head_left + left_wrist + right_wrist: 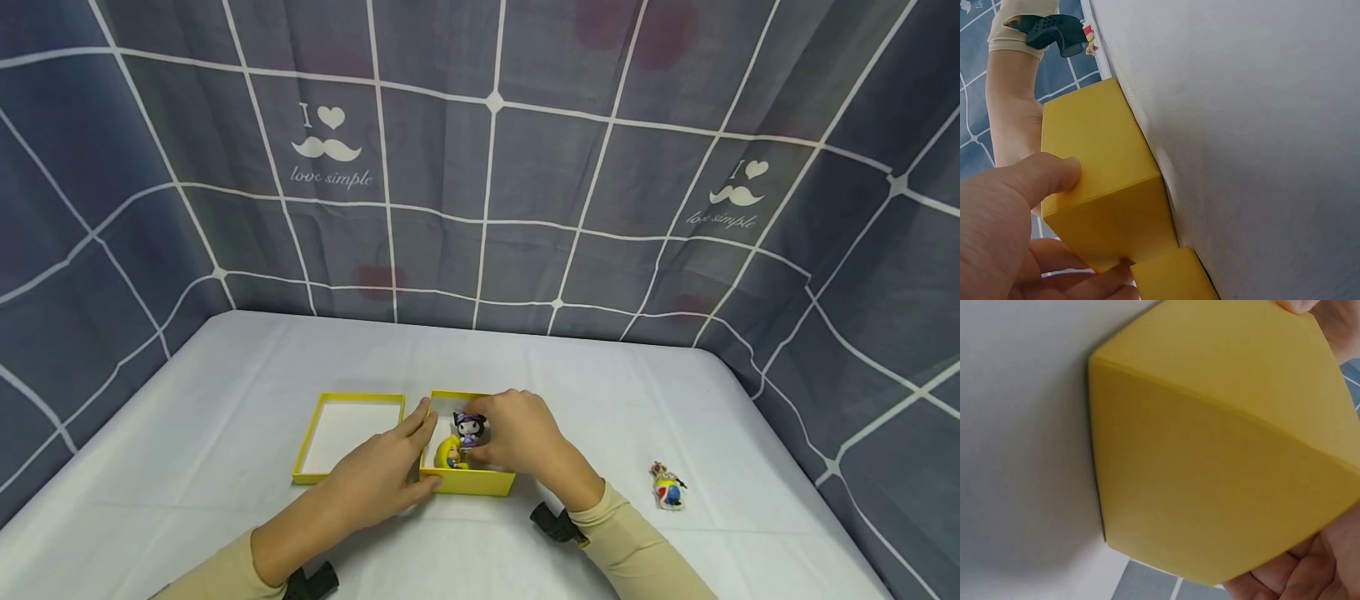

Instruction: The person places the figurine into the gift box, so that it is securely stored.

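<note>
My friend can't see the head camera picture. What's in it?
A person's right hand grips a Kuromi figurine beside a yellow-haired figurine in a yellow box the left hand steadies; a lid lies left, a Minion-like figurine right.

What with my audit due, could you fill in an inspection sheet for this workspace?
Surface: white cloth, lightly creased.
Job's things: yellow box with yellow-haired figurine and dark-eared figurine inside; shallow yellow lid to its left; multicoloured figurine apart on the right.
Clutter: nothing seen.
Grips: left grip holds the box; right grip reaches inside and seems to hold the dark-eared figurine.
Cables: nothing seen.
Surroundings: grey curtain with white grid lines.
</note>
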The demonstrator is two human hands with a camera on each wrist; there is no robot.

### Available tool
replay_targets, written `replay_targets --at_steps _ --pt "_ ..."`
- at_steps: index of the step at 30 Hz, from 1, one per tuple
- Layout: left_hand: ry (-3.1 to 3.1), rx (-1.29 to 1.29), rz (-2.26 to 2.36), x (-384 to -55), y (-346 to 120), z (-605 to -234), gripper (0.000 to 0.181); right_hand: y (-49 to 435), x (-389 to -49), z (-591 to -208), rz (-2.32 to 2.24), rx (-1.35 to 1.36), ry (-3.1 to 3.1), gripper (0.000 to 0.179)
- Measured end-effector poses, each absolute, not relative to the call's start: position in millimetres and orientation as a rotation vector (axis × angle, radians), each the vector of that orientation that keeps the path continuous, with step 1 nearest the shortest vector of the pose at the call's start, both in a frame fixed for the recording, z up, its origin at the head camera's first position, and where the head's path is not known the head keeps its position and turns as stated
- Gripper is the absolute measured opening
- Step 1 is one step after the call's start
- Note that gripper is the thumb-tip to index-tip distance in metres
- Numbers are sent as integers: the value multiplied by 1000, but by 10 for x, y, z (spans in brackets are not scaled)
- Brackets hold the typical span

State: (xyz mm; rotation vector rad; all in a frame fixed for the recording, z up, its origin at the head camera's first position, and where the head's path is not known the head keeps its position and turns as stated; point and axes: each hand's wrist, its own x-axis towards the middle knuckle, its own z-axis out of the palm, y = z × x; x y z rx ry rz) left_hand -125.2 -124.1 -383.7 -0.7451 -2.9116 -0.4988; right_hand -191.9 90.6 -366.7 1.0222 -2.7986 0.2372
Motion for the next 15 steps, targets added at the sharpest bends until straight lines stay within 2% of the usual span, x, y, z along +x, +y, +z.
replay_targets --at_steps 15 --pt "-2908 -745 -490 -1255 -1239 -3841 81 873 -1966 -3750 338 1048 -2812 52"
